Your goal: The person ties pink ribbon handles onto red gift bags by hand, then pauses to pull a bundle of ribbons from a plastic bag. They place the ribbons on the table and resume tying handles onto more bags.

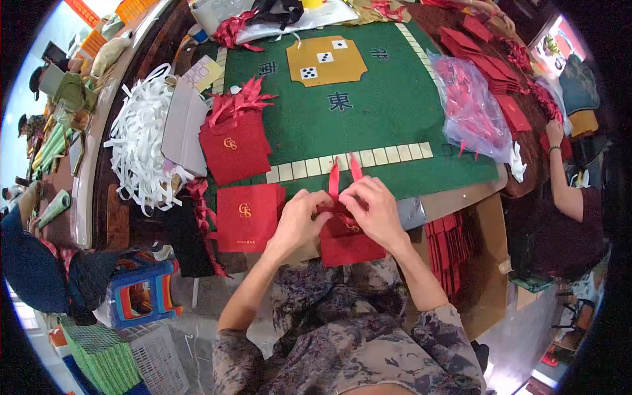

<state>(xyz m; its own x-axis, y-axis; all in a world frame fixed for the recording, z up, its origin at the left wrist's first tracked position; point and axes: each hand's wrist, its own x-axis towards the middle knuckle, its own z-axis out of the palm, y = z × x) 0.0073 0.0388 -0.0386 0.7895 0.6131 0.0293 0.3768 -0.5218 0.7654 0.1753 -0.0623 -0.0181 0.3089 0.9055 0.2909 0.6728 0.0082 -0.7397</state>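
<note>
a red bag (pixel 352 251) with gold lettering lies at the near edge of the green surface (pixel 388 118), its red ribbon (pixel 334 178) ends pointing away

I see the ribbon (pixel 334 179) and bag (pixel 353 251) are red, the letters (pixel 353 228) gold, the tabletop (pixel 395 125) green, and the sleeve (pixel 451 339) has a camouflage pattern.

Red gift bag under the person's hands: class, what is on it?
Over the red gift bag, the left hand and right hand are at red ribbons. Gold lettering shows; the hands cover part of the bag's top.
</note>
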